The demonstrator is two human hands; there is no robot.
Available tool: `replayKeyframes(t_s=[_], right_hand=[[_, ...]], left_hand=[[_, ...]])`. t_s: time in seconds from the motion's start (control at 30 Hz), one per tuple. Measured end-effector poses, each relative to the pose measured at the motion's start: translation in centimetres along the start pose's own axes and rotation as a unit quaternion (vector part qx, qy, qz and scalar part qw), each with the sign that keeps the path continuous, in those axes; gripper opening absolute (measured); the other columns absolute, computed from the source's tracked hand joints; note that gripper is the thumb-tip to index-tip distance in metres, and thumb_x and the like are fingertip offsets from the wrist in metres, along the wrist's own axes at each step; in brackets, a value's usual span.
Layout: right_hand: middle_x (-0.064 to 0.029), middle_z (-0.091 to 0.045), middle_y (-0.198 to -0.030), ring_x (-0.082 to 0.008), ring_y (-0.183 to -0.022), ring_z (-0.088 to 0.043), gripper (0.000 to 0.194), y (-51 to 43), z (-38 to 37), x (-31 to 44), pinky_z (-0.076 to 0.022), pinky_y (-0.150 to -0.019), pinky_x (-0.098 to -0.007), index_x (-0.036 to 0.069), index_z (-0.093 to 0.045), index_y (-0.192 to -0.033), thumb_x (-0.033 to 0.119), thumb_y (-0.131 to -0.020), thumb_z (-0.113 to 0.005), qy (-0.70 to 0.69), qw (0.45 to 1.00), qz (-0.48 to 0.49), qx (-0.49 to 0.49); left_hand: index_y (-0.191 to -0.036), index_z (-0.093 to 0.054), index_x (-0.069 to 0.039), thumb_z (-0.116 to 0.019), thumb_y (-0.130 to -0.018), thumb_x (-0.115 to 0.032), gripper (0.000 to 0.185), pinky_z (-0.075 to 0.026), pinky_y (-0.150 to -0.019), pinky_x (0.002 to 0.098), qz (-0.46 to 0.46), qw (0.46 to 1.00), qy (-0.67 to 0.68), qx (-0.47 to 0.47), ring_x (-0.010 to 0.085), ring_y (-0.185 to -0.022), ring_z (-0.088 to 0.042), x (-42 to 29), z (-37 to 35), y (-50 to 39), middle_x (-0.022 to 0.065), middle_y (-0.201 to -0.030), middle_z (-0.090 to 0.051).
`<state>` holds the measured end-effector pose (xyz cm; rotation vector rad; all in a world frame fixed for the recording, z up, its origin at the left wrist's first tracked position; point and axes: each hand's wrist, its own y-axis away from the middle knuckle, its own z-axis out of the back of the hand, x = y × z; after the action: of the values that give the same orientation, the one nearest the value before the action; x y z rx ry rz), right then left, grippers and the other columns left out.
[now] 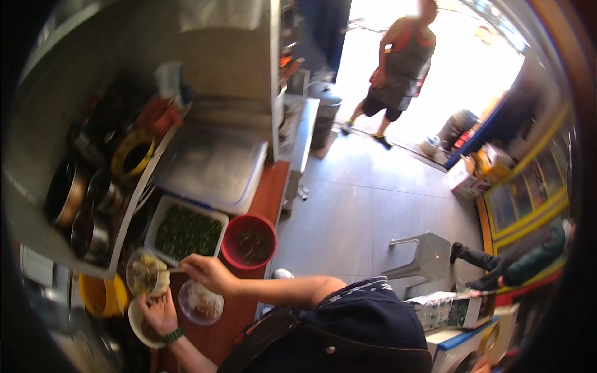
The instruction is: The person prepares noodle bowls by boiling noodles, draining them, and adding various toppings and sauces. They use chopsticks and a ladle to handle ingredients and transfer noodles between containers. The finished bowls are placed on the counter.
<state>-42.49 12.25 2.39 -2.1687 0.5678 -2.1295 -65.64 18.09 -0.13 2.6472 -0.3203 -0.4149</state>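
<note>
My right hand (211, 275) is closed around the handle of a thin utensil (174, 270), probably a spoon. The utensil reaches over a bowl (132, 285) holding yellowish-green food (145, 269). My left hand (162, 313) is palm up at the bowl's near side, with a green beaded bracelet (173, 335) at its wrist. Its fingertips meet a pale rounded piece (161, 283) by the bowl; blur hides whether they grip it. Beneath my left hand is a white bowl (135, 321). A clear round container (201, 303) with pale contents stands between my forearms.
A white tray (225, 225) of chopped greens and a red bowl (272, 233) lie beyond my right hand. A lidded plastic box (212, 163) stands further back. Yellow container (114, 298) at left; shelf edge (133, 205) above. A person (406, 60) is in the doorway; a grey stool (426, 256) stands behind.
</note>
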Motion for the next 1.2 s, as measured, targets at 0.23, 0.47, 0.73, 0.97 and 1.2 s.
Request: replayKeyframes(t_s=[0.23, 0.47, 0.73, 0.97, 1.2], right_hand=[[0.0007, -0.056, -0.066, -0.0072, -0.049, -0.044, 0.027, -0.5, 1.1, 1.5, -0.0344, -0.043, -0.0247, 0.001, -0.065, -0.103, 0.026, -0.101, -0.058, -0.214, 0.944, -0.252, 0.021], [-0.004, -0.06, -0.072, -0.0139, -0.058, -0.054, 0.021, -2.1, 1.6, 3.5, -0.0441, -0.048, -0.0284, 0.003, -0.067, -0.104, 0.022, -0.097, -0.062, -0.166, 0.938, -0.304, 0.019], [-0.0065, -0.06, -0.067, -0.0142, -0.048, -0.053, 0.021, -6.8, 0.2, 1.4, -0.0435, -0.04, -0.0262, -0.004, -0.066, -0.105, 0.014, -0.098, -0.058, -0.221, 0.914, -0.32, 0.115], [-0.0039, -0.059, -0.068, -0.0121, -0.05, -0.052, 0.019, -11.4, 1.5, -2.4, -0.0418, -0.043, -0.0241, -0.002, -0.066, -0.106, 0.013, -0.097, -0.059, -0.193, 0.921, -0.312, 0.132], [-0.0021, -0.061, -0.073, -0.0101, -0.059, -0.056, 0.015, -18.9, 1.6, -12.3, -0.0485, -0.052, -0.0236, 0.002, -0.066, -0.101, 0.016, -0.096, -0.065, -0.232, 0.899, -0.353, 0.114]], left_hand=[[-0.138, -0.043, 0.002, -0.071, -0.086, -0.024, 0.065, -0.028, -0.118, 0.0458, 0.051, 0.998, 0.006, 0.028, 0.0298, -0.139, -0.037, 0.2, 0.2, -0.3, 0.0128, -0.146, -0.043], [-0.106, -0.059, -0.003, -0.071, -0.083, -0.012, 0.027, -0.044, -0.105, 0.0472, -0.01, 0.994, -0.009, 0.107, 0.0238, -0.097, -0.054, 1.5, 1.3, 1.7, 0.0092, -0.106, -0.057], [-0.108, -0.056, -0.006, -0.069, -0.087, -0.017, 0.027, -0.04, -0.108, 0.0399, -0.137, 0.99, -0.003, -0.012, 0.0199, -0.112, -0.055, 0.7, 2.0, 3.4, 0.0071, -0.115, -0.058], [-0.12, -0.052, -0.003, -0.069, -0.087, -0.019, 0.041, -0.035, -0.114, 0.0441, -0.17, 0.985, -0.014, -0.018, 0.0255, -0.122, -0.051, 1.1, 4.5, 3.5, 0.0119, -0.125, -0.055], [-0.098, -0.059, -0.015, -0.073, -0.083, -0.018, 0.02, -0.049, -0.088, 0.0336, -0.252, 0.965, -0.046, -0.056, 0.0118, -0.09, -0.06, 2.5, 4.1, 4.6, -0.0035, -0.094, -0.06]])
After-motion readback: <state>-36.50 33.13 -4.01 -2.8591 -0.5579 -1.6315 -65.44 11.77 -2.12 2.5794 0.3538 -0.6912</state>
